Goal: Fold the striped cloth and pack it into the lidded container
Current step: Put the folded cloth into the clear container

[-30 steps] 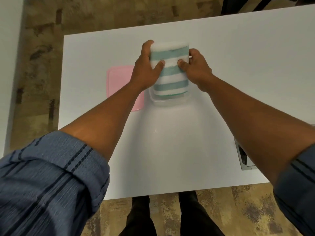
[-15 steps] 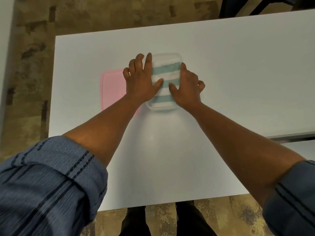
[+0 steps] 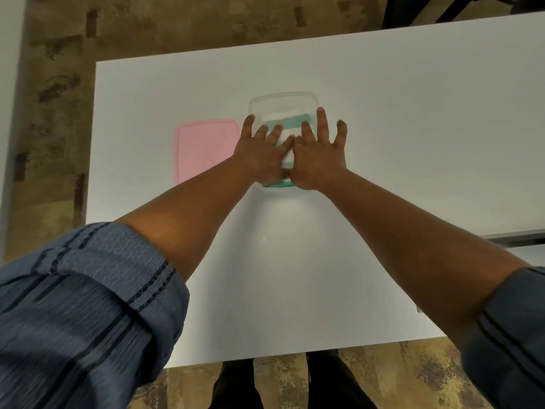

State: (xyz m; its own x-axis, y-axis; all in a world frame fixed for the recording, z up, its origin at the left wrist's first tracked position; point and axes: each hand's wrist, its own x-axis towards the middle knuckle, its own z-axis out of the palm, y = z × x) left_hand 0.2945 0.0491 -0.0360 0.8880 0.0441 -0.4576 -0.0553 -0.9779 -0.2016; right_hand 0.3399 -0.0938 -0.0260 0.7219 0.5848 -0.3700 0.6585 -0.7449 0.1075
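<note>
The folded striped cloth (image 3: 290, 122), white with teal bands, lies inside the clear plastic container (image 3: 283, 98) at the middle of the white table (image 3: 383, 113). My left hand (image 3: 262, 152) and my right hand (image 3: 318, 152) rest flat on top of the cloth, side by side, fingers spread, thumbs touching. They cover most of the cloth; only its far end and a strip between the hands show. The pink lid (image 3: 203, 149) lies flat on the table just left of the container, beside my left wrist.
The table's left edge and near edge border a patterned brown carpet (image 3: 59, 84). A second table surface (image 3: 525, 240) joins at the right. My dark shoes (image 3: 295, 385) show below the near edge.
The cloth went from being held above the container down into it. Both hands moved from gripping its sides to lying flat on top, closer together.
</note>
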